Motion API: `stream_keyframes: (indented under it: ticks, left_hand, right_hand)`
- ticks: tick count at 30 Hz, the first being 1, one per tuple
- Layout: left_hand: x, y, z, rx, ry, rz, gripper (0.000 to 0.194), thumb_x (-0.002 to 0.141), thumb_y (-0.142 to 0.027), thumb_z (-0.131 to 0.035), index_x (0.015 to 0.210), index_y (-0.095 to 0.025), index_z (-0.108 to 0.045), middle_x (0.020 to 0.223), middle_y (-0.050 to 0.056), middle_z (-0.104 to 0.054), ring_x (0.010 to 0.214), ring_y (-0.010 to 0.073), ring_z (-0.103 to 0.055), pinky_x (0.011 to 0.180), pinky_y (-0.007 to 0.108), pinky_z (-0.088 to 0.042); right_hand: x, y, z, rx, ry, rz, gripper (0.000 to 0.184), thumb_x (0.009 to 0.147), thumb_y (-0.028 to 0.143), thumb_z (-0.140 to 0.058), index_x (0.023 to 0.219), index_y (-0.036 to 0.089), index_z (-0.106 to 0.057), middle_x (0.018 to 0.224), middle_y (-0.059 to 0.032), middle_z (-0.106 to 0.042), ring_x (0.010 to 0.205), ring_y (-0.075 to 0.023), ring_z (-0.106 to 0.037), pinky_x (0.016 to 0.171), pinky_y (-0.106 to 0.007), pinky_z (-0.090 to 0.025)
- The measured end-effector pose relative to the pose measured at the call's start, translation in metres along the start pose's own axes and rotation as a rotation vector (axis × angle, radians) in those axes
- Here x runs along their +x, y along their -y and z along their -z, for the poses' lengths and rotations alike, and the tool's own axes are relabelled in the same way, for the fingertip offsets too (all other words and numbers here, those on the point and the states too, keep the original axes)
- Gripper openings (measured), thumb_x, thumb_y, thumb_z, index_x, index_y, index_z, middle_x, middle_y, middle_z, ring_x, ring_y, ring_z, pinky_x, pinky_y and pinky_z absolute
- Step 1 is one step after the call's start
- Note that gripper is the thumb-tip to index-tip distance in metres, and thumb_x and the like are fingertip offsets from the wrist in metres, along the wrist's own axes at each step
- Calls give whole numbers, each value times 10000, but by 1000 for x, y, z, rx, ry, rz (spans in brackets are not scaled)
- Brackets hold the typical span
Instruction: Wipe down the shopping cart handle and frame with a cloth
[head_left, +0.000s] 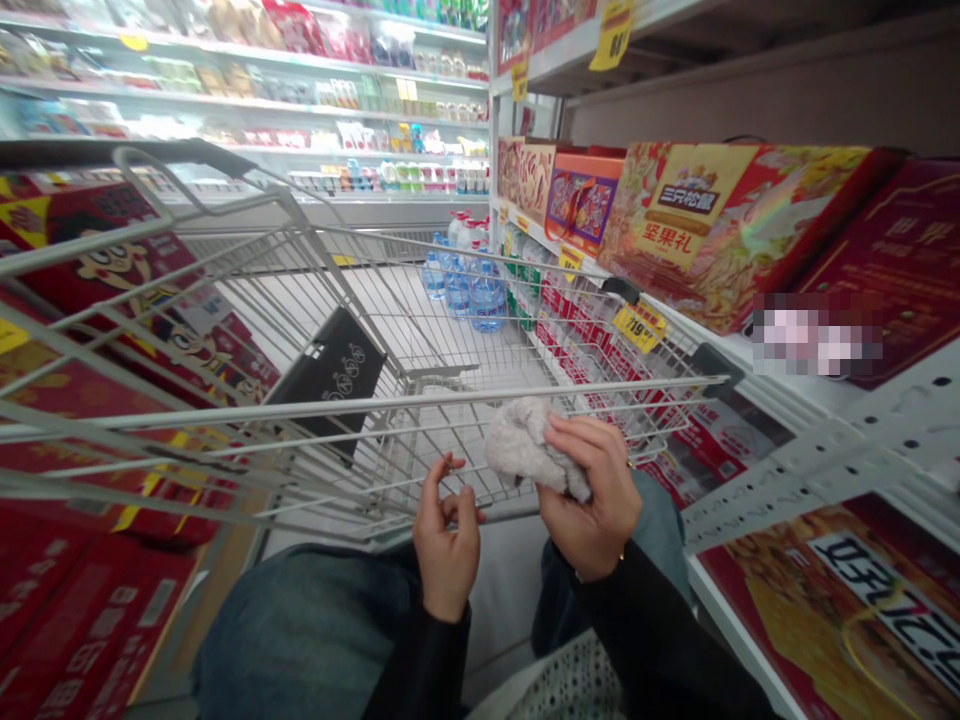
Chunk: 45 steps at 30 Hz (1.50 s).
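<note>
A bunched grey-white cloth (529,450) is in my right hand (592,490), with its fingers closed over the right side of the cloth. The cloth presses at the top wires on the near side of a metal shopping cart (360,402). To the left of the cloth, my left hand (450,540) is close to the cart's lower wires. Its index finger and thumb stand apart and the other fingers are loosely curled. Nothing shows in that hand. Whether it touches a wire I cannot tell.
Gift boxes (690,220) line the shelf on the right, above packed drinks (570,320). Large water bottles (472,280) stand on the floor beyond the cart. Red boxes (75,590) are stacked at left. A lit refrigerated display (255,130) spans the back.
</note>
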<state>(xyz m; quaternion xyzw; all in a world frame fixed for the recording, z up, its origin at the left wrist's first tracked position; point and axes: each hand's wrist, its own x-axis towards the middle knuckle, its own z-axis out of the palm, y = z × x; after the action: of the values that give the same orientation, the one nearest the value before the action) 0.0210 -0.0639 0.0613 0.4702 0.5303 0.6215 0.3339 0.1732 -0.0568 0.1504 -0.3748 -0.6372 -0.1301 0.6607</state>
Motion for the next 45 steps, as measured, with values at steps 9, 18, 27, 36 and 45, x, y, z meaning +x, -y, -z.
stream_keyframes:
  ticks: [9, 18, 27, 36, 45]
  left_hand:
    - [-1, 4, 2, 19, 8, -9, 495, 962, -420, -620, 1407, -233, -511, 1349, 122, -650, 605, 67, -638, 598, 242, -572]
    - [-1, 4, 1, 32, 3, -5, 525, 954, -441, -626, 1415, -218, -510, 1351, 131, -654, 610, 78, -641, 588, 250, -575]
    - [-2, 4, 2, 28, 17, 8, 574, 944, -448, -632, 1444, -205, -488, 1210, 116, -700, 606, 88, -638, 595, 246, -569]
    - [-3, 5, 2, 29, 17, 11, 586, 944, -443, -629, 1453, -193, -481, 1072, 82, -713, 594, 95, -635, 606, 248, -575]
    - [-3, 13, 2, 42, 13, 13, 615, 949, -445, -619, 1484, -193, -453, 1069, 84, -721, 607, 107, -654, 615, 254, -572]
  right_hand:
    - [-6, 2, -2, 7, 49, -27, 388, 858, 47, -627, 1184, 246, -695, 1108, -77, -765, 1062, -259, -720, 940, -499, -623]
    - [0, 4, -6, 8, 29, -3, 380, 865, 62, -633, 1190, 252, -689, 1103, -69, -771, 1054, -252, -729, 933, -486, -629]
    - [1, 8, -7, 21, 46, -3, 388, 865, 74, -639, 1208, 250, -685, 1133, -81, -762, 1081, -267, -720, 952, -515, -625]
    - [2, 9, -9, 51, 82, -6, 404, 861, 60, -635, 1217, 247, -683, 1134, -77, -759, 1085, -261, -716, 967, -506, -617]
    - [1, 10, -11, 112, 109, -14, 402, 827, 29, -645, 1182, 210, -698, 1115, -86, -753, 1081, -257, -692, 974, -488, -600]
